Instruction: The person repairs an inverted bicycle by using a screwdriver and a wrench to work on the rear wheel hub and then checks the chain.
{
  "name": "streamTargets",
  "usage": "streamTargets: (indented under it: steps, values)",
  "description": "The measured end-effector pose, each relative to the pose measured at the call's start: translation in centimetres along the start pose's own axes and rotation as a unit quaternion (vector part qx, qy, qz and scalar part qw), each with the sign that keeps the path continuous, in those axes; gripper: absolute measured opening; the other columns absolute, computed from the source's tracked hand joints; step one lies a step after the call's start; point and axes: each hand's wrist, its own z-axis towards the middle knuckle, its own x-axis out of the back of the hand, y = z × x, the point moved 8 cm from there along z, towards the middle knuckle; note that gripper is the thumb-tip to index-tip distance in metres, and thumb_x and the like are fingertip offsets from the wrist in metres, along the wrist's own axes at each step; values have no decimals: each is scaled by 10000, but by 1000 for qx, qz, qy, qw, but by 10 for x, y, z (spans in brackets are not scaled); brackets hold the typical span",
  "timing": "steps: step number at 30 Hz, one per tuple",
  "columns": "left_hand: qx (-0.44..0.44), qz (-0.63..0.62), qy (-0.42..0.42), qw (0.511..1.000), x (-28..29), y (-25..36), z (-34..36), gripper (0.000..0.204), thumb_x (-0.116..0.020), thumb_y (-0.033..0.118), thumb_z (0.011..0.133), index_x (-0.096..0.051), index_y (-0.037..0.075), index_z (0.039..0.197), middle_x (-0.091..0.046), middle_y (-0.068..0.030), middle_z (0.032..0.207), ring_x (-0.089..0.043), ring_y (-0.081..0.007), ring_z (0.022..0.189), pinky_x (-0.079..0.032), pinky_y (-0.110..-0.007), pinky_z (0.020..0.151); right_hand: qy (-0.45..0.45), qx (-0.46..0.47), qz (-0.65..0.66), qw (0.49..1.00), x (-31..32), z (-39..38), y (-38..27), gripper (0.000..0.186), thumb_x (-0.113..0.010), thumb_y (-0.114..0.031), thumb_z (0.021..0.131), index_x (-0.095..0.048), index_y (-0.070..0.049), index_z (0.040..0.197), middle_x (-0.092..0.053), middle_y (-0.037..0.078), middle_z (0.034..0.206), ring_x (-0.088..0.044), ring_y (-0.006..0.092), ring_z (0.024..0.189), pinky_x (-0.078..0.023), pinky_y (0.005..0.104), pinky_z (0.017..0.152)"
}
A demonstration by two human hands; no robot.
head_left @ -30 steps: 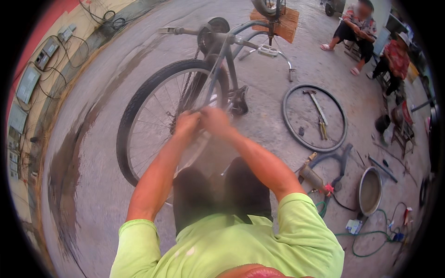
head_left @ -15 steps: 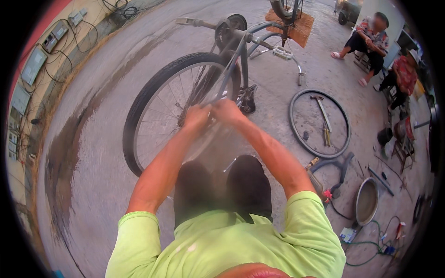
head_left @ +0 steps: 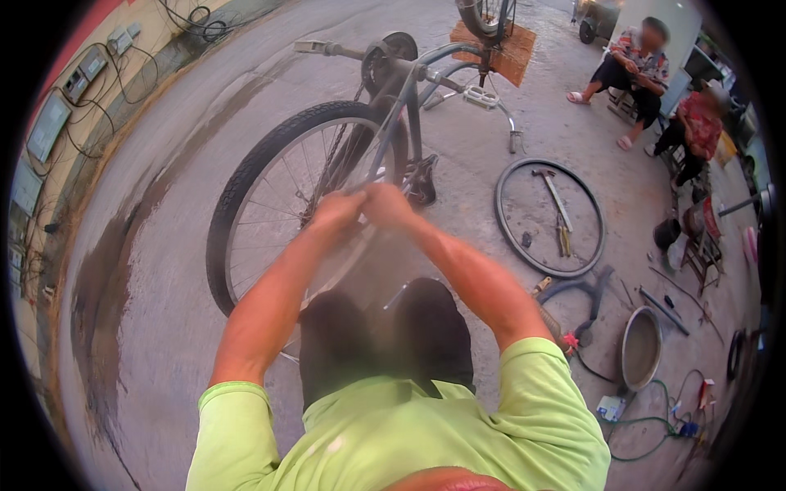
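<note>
Both my arms reach forward over my knees to a grey bicycle (head_left: 407, 106). Its black-tyred wheel (head_left: 225, 200) stands in front of me, tilted, with the spokes and chain showing. My left hand (head_left: 337, 211) is closed near the wheel's hub, by the end of the frame tubes. Right against it, my right hand (head_left: 386, 206) is closed too, its fingers curled at the lower end of a grey tube. What the fingers grip is hidden behind the hands and slightly blurred. A pedal (head_left: 480, 97) and a kickstand-side black part (head_left: 422, 182) lie beyond my hands.
On the concrete to the right lies a loose tyre (head_left: 501, 214) encircling a hammer (head_left: 553, 195) and pliers (head_left: 564, 239). Nearer are a dark inner tube (head_left: 596, 296), a metal basin (head_left: 640, 350) and green cable (head_left: 643, 421). Two people (head_left: 639, 69) sit at the far right.
The view has shifted slightly, so the bicycle and ground items sit a little further left. My hands stay together by the wheel, now closer to each other.
</note>
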Motion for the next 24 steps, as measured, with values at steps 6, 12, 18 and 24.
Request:
streamTargets:
  steps: [6, 12, 18, 24]
  values:
    - [-29, 3, 51, 998, 5, -9, 3, 345, -661, 367, 942, -623, 43, 1053, -628, -75, 868, -635, -196, 722, -520, -330, 527, 8, -25, 43, 999, -3, -5, 3, 292, -655, -224, 833, -728, -22, 1031, -719, 241, 999, -697, 414, 967, -546, 473, 839]
    - [-58, 35, 64, 996, 10, -16, 14, 342, -669, 348, 924, -629, 25, 1031, -591, -50, 754, -593, -176, 620, -465, -320, 485, 36, -67, 27, 997, 6, -11, -3, 350, -683, -198, 830, -707, -43, 1143, -729, 218, 1021, -699, 412, 975, -548, 457, 860]
    - [-79, 25, 74, 994, 2, -4, 0, 359, -675, 340, 907, -645, 6, 1034, -623, -73, 771, -623, -181, 656, -481, -320, 509, -18, 61, 67, 996, 2, 13, 8, 362, -754, -185, 767, -700, -28, 1089, -735, 204, 1008, -714, 358, 938, -554, 433, 826]
    - [-74, 6, 75, 994, 7, -22, 18, 428, -644, 377, 931, -664, -34, 1048, -687, -152, 886, -688, -217, 779, -544, -368, 638, -171, 41, 44, 983, -6, 34, 3, 397, -711, -86, 780, -705, -31, 1173, -734, 186, 1033, -726, 267, 862, -570, 373, 728]
